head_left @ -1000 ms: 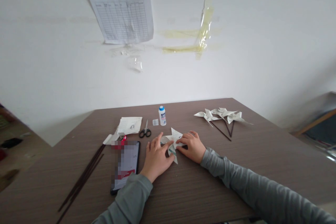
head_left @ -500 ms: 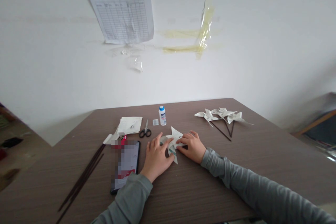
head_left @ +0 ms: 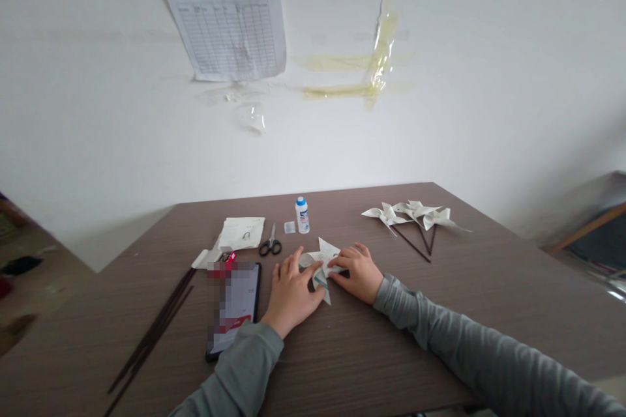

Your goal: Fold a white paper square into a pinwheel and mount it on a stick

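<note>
A paper pinwheel (head_left: 327,251) of printed white paper with a green stripe lies on the table between my two hands. My left hand (head_left: 294,288) curls over its left side, with fingers and thumb closed on the paper. From the right, my right hand (head_left: 358,273) presses the pinwheel near its centre, fingers bent and thumb touching the paper. The fingers partly cover the middle of the pinwheel. Just beyond my left hand are black-handled scissors (head_left: 270,245) and a white glue bottle (head_left: 302,216) with a blue cap.
Three finished-looking pinwheels (head_left: 413,212) on brown sticks lie at the back right. On the left are a stack of paper squares (head_left: 242,232), a phone (head_left: 237,309) and several thin brown sticks (head_left: 155,331). A small clear square (head_left: 290,227) sits beside the bottle. A wall stands behind the table (head_left: 440,313).
Almost nothing differs. Both hands stay on the pinwheel, whose top point has shifted very slightly.
</note>
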Demonstrator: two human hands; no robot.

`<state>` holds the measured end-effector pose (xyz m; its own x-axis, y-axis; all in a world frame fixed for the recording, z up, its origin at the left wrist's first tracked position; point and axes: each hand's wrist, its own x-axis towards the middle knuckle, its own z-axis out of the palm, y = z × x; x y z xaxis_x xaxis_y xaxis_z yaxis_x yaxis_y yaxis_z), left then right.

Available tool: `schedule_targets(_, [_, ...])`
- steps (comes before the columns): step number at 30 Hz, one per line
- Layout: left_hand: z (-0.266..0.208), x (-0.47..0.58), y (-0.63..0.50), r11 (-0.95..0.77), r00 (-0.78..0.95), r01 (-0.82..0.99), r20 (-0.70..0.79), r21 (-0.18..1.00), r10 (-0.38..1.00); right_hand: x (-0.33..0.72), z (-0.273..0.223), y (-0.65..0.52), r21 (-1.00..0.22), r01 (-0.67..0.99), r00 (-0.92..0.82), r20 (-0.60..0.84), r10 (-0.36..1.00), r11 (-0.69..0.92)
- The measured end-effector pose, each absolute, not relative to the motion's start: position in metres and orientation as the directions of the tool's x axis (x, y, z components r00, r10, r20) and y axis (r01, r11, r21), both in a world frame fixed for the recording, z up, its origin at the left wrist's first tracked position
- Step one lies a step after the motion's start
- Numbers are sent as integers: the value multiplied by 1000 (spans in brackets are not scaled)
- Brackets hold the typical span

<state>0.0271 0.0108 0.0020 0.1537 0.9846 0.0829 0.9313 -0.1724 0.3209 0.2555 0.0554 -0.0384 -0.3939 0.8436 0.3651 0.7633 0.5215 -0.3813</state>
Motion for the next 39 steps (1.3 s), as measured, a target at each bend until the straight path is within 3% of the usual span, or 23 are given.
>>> schedule_targets(6, [0, 26, 11, -184, 162, 930, 95, 318, 982, 253, -34, 54, -406, 779, -381, 300, 874, 479])
schedule_targets(16, [-10, 20, 13, -215, 167, 907, 160, 362, 973, 258, -47, 63, -412, 747, -385, 371, 845, 521])
schedule_targets(39, [-9, 19, 14, -231, 187, 900, 150, 370, 971, 257, -42, 59, -410, 761, -380, 346, 858, 503])
